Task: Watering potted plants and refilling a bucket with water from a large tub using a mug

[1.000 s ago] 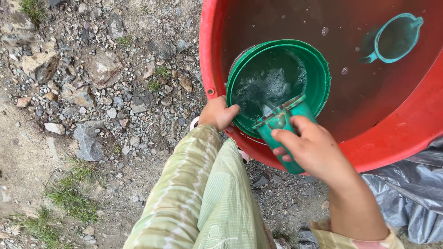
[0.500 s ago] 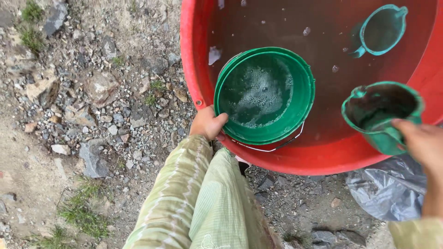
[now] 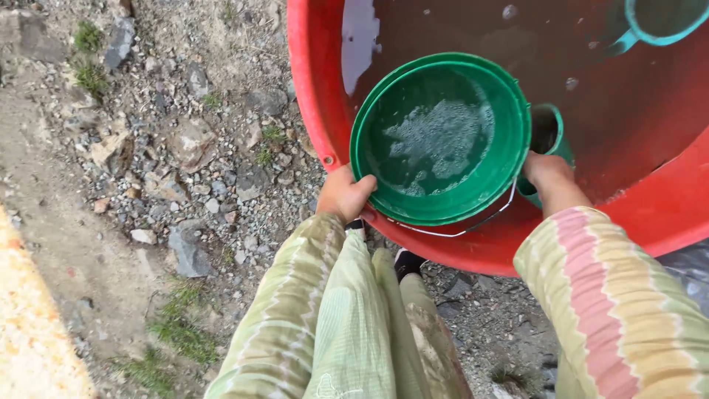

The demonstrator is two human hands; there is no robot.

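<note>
Two hands at a green bucket inside a red tub of water

The left hand (image 3: 346, 193) is clamped on the near-left rim of the green bucket (image 3: 440, 137), which sits foamy and part-filled against the near wall of the red tub (image 3: 314, 89). The right hand (image 3: 548, 176) is closed around a green mug (image 3: 545, 133), just right of the bucket and dipped at the water. Stony ground (image 3: 185, 170) lies to the left.

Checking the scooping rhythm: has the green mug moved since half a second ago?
Yes. The mug, held by the right hand, has gone from over the tub's near rim to beside the green bucket, inside the tub.
</note>
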